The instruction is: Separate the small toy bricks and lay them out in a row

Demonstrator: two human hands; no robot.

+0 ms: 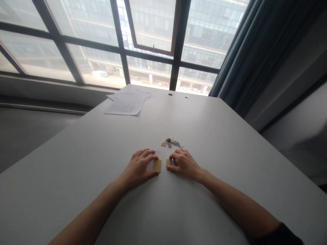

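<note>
Between the thumb and fingers of my left hand (141, 166) is a tan studded toy building plate (157, 165), lying at the tabletop. Across a narrow gap, my right hand (184, 164) grips a smaller tan studded building plate (168, 162) with a grey part showing at its right side. The fingers of the right hand hide some of that piece. The two plates are apart from each other. Just beyond both hands lies a small loose pile of building bricks (173, 143) in grey, dark grey, tan and pale cream.
Several printed paper sheets (126, 103) lie at the far left of the white table (196, 119). Two cable holes sit near its far edge, one of them being a dark hole (170, 94). Windows stand behind it, with a blue-grey curtain (237, 58) at the right.
</note>
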